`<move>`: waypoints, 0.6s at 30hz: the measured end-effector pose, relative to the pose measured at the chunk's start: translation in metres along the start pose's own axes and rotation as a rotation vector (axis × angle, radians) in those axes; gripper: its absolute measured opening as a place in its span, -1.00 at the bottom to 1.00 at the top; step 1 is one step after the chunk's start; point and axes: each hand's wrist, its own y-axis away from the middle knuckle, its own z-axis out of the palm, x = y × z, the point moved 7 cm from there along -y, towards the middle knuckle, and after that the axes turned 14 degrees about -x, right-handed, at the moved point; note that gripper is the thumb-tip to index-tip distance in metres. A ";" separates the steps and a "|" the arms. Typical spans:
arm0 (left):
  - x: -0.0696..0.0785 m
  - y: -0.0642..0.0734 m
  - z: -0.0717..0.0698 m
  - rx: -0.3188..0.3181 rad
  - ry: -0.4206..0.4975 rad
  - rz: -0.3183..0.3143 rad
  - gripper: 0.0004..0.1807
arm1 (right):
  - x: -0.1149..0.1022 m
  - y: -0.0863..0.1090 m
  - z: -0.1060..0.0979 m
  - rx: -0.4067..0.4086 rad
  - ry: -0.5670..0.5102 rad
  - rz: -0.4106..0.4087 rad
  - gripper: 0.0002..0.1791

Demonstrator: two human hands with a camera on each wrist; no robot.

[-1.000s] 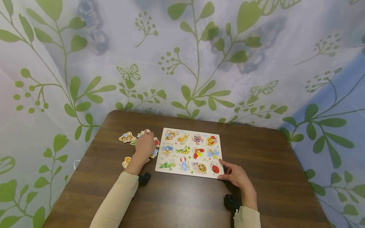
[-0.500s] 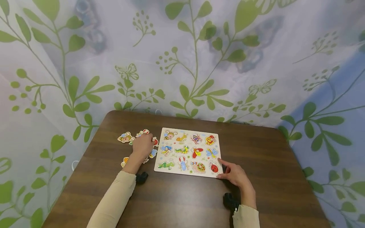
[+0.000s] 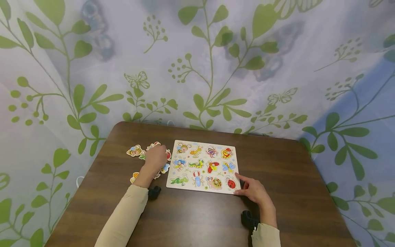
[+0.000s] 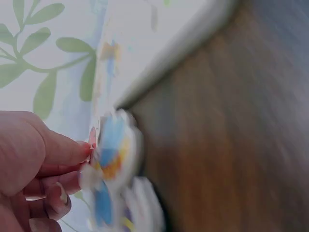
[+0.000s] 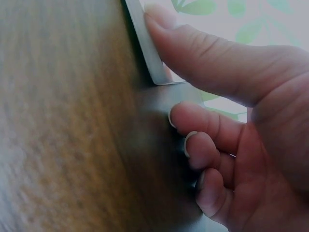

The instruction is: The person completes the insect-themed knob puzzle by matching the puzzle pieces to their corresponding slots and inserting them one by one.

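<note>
one bug-patterned board (image 3: 204,167), right fingers (image 3: 244,178) gripping its corner (image 5: 157,77), left fingers (image 4: 65,148) pinching a red piece (image 4: 92,137)

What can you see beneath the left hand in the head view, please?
Loose bug pieces show around the left hand, with a red piece beside it; whatever lies directly beneath is covered.
</note>
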 end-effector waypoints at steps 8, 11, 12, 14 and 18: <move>0.044 0.004 -0.006 0.005 -0.083 0.050 -0.73 | 0.002 0.001 0.003 0.006 -0.003 0.003 -0.05; 0.068 0.009 -0.002 -0.015 -0.080 0.111 -0.74 | 0.003 0.000 0.003 -0.001 0.005 0.006 -0.05; 0.077 0.011 -0.002 -0.022 -0.076 0.135 -0.75 | 0.003 0.000 0.003 -0.002 0.007 0.006 -0.05; 0.095 0.015 0.000 -0.028 -0.087 0.186 -0.76 | 0.002 0.000 0.002 -0.002 0.012 0.007 -0.05; 0.131 0.023 0.005 -0.020 -0.143 0.284 -0.75 | 0.001 -0.001 0.001 -0.004 0.016 0.002 -0.06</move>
